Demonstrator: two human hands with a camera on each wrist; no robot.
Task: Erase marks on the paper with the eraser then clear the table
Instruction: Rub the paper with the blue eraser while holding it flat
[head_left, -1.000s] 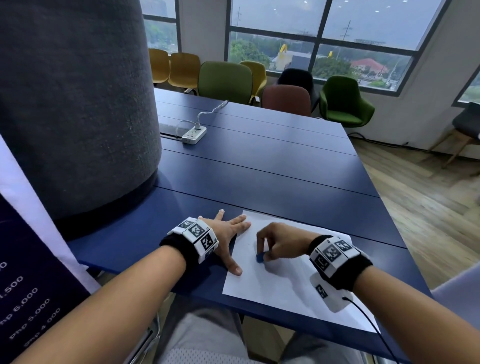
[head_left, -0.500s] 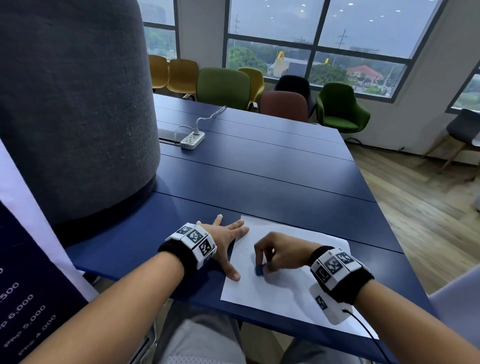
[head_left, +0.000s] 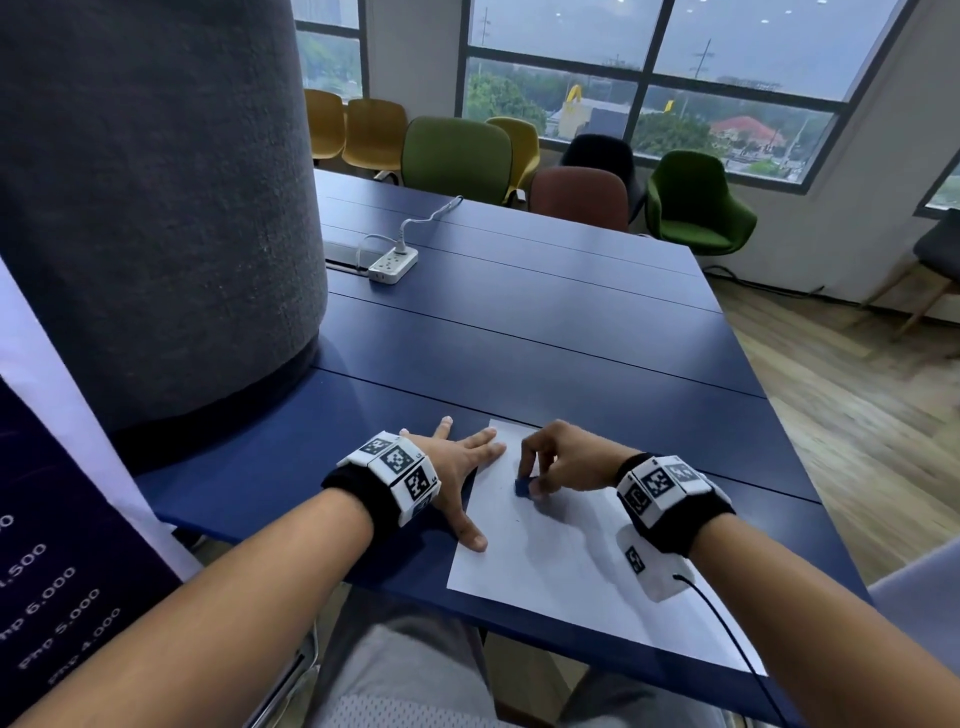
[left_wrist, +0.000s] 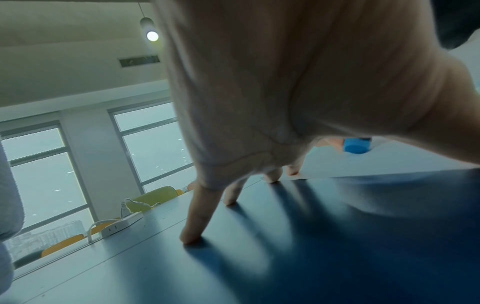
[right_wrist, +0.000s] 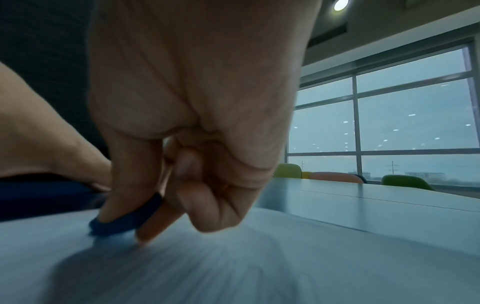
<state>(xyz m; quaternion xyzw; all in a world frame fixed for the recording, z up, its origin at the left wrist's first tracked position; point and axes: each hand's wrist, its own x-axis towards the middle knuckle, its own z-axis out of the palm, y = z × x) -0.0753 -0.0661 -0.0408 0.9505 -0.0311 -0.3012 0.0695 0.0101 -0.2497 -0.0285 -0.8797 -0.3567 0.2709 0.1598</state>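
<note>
Eraser (head_left: 521, 488) pinched on edge by right hand (head_left: 558, 460) – left hand (head_left: 457, 470) flat on paper (head_left: 571, 561).

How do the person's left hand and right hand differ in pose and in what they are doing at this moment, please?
The left hand lies spread with straight fingers, while the right hand is curled. The left hand holds nothing and presses its fingertips on the table and the left edge of the paper; the right hand pinches the blue eraser against the sheet. Both rest low over the paper and wear marker-covered wrist bands.
</note>
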